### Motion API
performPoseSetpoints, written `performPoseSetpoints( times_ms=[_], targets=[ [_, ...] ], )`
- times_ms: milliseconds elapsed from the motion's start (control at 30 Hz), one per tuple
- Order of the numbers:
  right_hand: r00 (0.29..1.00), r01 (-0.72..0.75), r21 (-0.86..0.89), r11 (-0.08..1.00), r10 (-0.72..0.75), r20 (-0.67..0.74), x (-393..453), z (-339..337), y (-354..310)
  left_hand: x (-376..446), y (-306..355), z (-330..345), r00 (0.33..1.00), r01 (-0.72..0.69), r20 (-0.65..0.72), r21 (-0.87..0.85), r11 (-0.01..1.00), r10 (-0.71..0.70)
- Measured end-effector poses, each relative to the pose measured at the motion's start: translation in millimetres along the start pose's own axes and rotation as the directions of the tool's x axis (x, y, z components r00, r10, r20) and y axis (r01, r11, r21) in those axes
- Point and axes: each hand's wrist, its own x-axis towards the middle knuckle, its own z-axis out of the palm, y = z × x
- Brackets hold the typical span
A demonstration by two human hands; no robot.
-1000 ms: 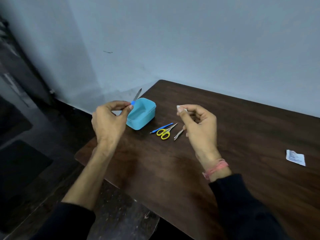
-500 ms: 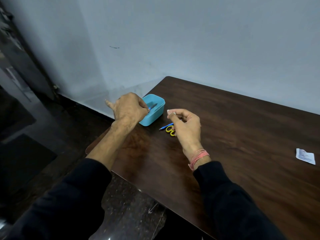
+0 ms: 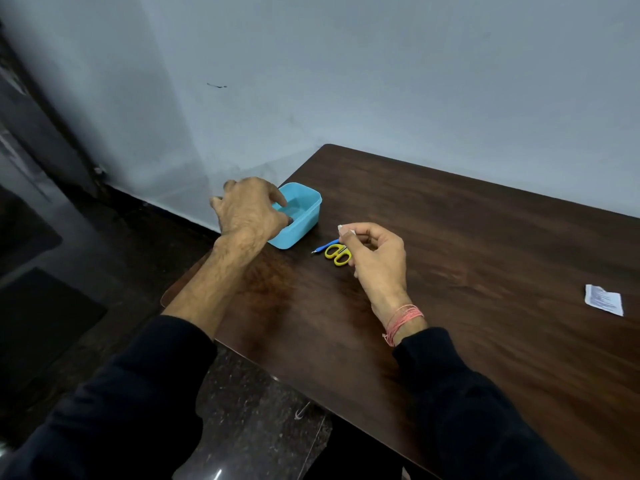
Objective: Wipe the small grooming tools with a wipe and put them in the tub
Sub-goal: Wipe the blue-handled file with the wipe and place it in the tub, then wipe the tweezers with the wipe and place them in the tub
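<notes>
Our left hand [image 3: 250, 211] dips loose fingers into the blue tub [image 3: 302, 216]; we cannot tell its grip. Our right hand [image 3: 375, 258] pinches the white wipe [image 3: 343, 229].

Left hand [image 3: 250, 210] covers near-left corner of tub [image 3: 306, 216]; its fingertips dip inside, grip unclear. Tub contents too dim to tell. Right hand [image 3: 375, 259] hides scissors [image 3: 336, 253] blades, most of wipe [image 3: 345, 230]. Packet [image 3: 603, 300] print unreadable.

Table [image 3: 467, 258] bears tub [image 3: 300, 226], scissors [image 3: 337, 254], packet [image 3: 603, 300].
</notes>
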Motion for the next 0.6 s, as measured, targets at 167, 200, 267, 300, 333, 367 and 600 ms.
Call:
performPoseSetpoints(
  times_ms=[167, 200, 267, 300, 333, 367, 600],
  targets=[
    [0.999, 0.03, 0.026, 0.999, -0.029, -0.022, -2.1, -16.5, 1.8, -16.9, -11.5, 4.8, 0.975, -0.081, -0.22, -0.227, 0.971, 0.03],
    [0.998, 0.051, 0.027, 0.998, -0.05, -0.037, -1.5, -23.3, 3.3, -25.2, -10.2, 6.0, 0.952, -0.139, -0.3, -0.264, 0.954, 0.056],
    [0.993, 0.096, 0.031, 0.995, -0.094, -0.07, 0.6, -40.5, 6.1, -46.0, -2.0, 9.2, 0.912, -0.25, -0.399, -0.352, 0.902, 0.097],
    [0.99, 0.113, 0.035, 0.993, -0.11, -0.084, 0.8, -50.6, 7.2, -57.8, 5.4, 12.7, 0.917, -0.268, -0.385, -0.4, 0.876, 0.105],
    [0.988, 0.126, 0.032, 0.991, -0.123, -0.091, 0.1, -59.7, 7.7, -69.6, 13.2, 16.4, 0.934, -0.258, -0.34, -0.428, 0.866, 0.111],
    [0.987, 0.133, 0.022, 0.991, -0.131, -0.088, -1.3, -68.1, 7.6, -79.6, 19.8, 21.6, 0.95, -0.244, -0.287, -0.428, 0.87, 0.125],
    [0.99, 0.115, -0.115, 0.987, -0.122, -0.063, -10.8, -136.4, 18.8, -103.1, 50.3, 72.1, 0.972, -0.232, -0.04, -0.339, 0.912, 0.232]
  ],
)
